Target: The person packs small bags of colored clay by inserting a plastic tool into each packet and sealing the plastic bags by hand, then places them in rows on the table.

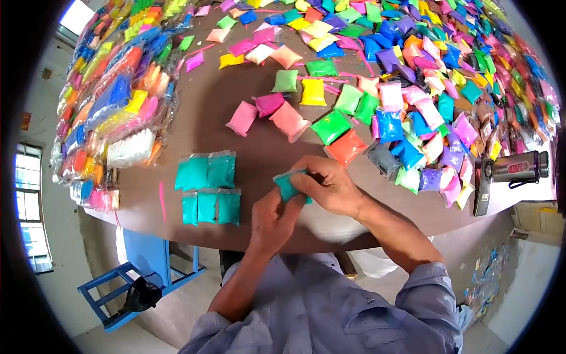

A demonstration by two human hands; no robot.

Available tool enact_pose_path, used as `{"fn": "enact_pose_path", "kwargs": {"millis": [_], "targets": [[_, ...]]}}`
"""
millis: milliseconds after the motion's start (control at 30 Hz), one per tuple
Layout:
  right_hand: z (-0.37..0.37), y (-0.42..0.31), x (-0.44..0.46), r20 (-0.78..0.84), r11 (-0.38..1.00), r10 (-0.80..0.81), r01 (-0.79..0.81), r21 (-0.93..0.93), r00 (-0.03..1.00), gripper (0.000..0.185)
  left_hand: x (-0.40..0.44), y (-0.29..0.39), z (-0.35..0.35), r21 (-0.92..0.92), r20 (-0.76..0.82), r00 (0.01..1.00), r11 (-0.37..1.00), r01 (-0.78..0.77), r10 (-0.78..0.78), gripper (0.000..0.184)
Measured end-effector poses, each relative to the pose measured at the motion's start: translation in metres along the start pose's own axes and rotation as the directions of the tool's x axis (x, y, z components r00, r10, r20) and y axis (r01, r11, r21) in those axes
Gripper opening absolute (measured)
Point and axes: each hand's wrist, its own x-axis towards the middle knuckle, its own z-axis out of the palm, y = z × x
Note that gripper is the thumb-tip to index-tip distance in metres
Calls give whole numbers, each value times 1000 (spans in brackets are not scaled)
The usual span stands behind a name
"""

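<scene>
A small teal packet [285, 185] is held between both hands above the near part of the brown table [218, 127]. My left hand [272, 217] grips its lower end, fingers closed. My right hand [328, 185] pinches its upper right side between thumb and fingers. Left of the hands lie two larger teal packets [206, 171] side by side, with a lower row of smaller teal packets [228, 207] touching beneath them. Beyond the hands rest a pink packet [289, 121], a green packet [331, 127] and an orange packet [346, 147].
Clear bags of colored packets [121, 97] are piled at the left. A large heap of loose packets [436, 112] covers the right and far side. A metal flask [519, 167] and a dark phone-like device [483, 187] lie at the right edge. A blue stool [127, 289] stands lower left.
</scene>
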Motion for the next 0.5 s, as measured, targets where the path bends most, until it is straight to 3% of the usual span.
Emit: {"fn": "enact_pose_path", "kwargs": {"millis": [100, 167, 233, 333, 400, 500], "targets": [[-2, 8, 2, -17, 997, -79, 78, -8, 997, 14, 1, 4, 3, -49, 36, 996, 995, 86, -85, 9], [-2, 7, 2, -10, 997, -78, 78, -1, 997, 14, 0, 4, 9, -267, -13, 997, 961, 70, -77, 9], [-2, 5, 2, 3, 997, -78, 78, 9, 997, 14, -2, -5, 6, -235, -26, 998, 971, 48, -56, 11], [-1, 1, 1, 78, 986, -21, 8, 167, 997, 14, -2, -2, 1, -157, -35, 999, 987, 25, -31, 14], [0, 2, 2, 28, 994, -110, 109, 26, 994, 12, -2, -4, -1, -114, -32, 999, 993, 24, -28, 14], [-3, -2, 2, 63, 998, -56, 58, -21, 996, 11, -4, -11, 0, -26, -45, 999, 1000, 3, -4, 10]]}}
